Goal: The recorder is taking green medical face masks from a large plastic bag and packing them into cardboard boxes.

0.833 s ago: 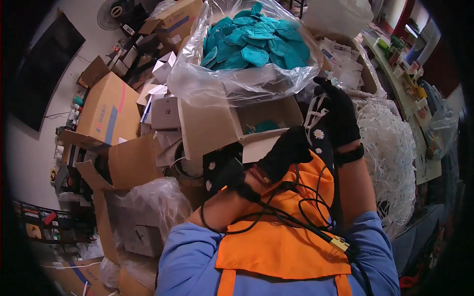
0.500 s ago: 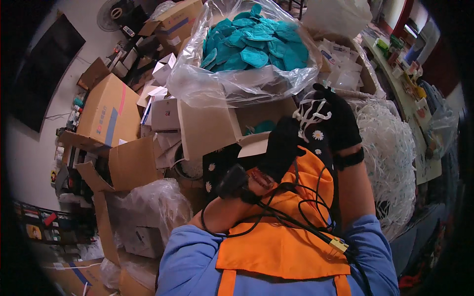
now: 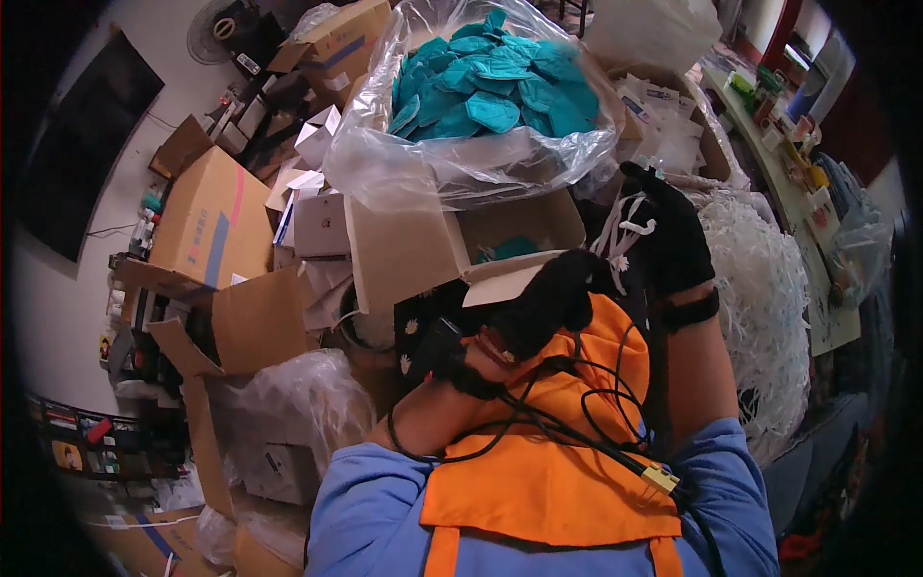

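A bunch of white elastic straps [image 3: 615,229] hangs between my two black-gloved hands. My right hand [image 3: 676,240] is raised on the right, closed on the upper part of the bunch, with one fingertip pointing up. Lower and to the left, my left hand [image 3: 550,306] has its fingers curled together around the lower strands; its exact grip is partly hidden. Just beyond my left hand, an open white carton [image 3: 534,223] holds a few teal face masks [image 3: 510,248]. More teal masks [image 3: 495,82] are heaped in a plastic-lined box at the far side.
A large tangle of white straps [image 3: 755,317] bulges beside my right forearm. Brown cardboard boxes [image 3: 216,216] stand on the left, one with plastic film [image 3: 308,404]. White packets [image 3: 663,120] fill a box at the far right. Black cables [image 3: 538,409] cross my orange apron [image 3: 553,490].
My left hand has turned and its fingers have curled in, slightly lower and nearer to me. The strap bunch hangs straighter and narrower. My right hand has shifted slightly to the right.
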`<control>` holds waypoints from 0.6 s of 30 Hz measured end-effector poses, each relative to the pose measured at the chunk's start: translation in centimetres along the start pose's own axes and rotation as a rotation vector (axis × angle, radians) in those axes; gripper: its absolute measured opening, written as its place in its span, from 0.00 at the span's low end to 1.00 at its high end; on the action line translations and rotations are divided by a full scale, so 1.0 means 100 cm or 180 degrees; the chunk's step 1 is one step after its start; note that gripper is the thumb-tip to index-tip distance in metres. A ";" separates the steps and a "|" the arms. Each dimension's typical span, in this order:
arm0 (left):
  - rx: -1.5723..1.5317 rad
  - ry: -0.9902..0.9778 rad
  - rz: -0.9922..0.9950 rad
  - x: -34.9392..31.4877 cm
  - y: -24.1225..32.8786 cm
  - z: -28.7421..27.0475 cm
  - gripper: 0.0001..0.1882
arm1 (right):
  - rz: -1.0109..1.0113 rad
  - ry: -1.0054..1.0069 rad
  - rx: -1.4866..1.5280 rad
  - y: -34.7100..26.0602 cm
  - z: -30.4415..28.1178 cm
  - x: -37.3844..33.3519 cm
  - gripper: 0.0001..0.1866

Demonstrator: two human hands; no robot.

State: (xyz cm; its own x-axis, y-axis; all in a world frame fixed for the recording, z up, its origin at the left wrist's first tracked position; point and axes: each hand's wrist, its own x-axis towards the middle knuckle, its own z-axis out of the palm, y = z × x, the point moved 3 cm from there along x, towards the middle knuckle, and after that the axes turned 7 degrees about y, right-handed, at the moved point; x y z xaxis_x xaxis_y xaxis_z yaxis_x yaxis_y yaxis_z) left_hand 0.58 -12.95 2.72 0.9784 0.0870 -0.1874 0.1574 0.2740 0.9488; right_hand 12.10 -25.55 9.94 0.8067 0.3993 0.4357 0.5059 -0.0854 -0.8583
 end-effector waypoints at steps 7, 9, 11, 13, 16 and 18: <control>-0.0491 0.0075 -0.0222 0.004 -0.016 0.028 0.11 | 0.0762 -0.0053 0.1135 0.021 0.000 -0.001 0.20; -0.0216 -0.0081 0.0093 0.010 -0.033 0.024 0.12 | 0.0776 0.0046 0.1108 0.020 0.002 -0.003 0.20; -0.0734 -0.0140 -0.0067 0.011 -0.038 0.021 0.13 | 0.0873 0.0066 0.1233 0.026 0.001 -0.004 0.20; -0.1671 -0.0183 -0.0498 0.005 -0.032 0.023 0.14 | 0.0697 0.0079 0.0980 0.029 -0.002 -0.004 0.20; -0.0860 -0.0153 0.0301 -0.003 -0.024 0.018 0.15 | 0.0331 0.0061 0.0489 0.028 -0.008 -0.003 0.20; 0.0174 -0.0065 0.0882 -0.012 -0.014 0.012 0.16 | 0.0486 0.0019 0.0770 0.027 -0.011 -0.005 0.20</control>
State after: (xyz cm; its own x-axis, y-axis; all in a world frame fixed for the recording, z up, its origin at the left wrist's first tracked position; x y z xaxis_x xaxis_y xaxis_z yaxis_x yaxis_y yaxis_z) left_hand -0.62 -14.62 1.89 0.9875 0.1321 0.0857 -0.1101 0.1902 0.9756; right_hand 13.41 -26.91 7.73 0.8701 0.3930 0.2975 0.2915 0.0765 -0.9535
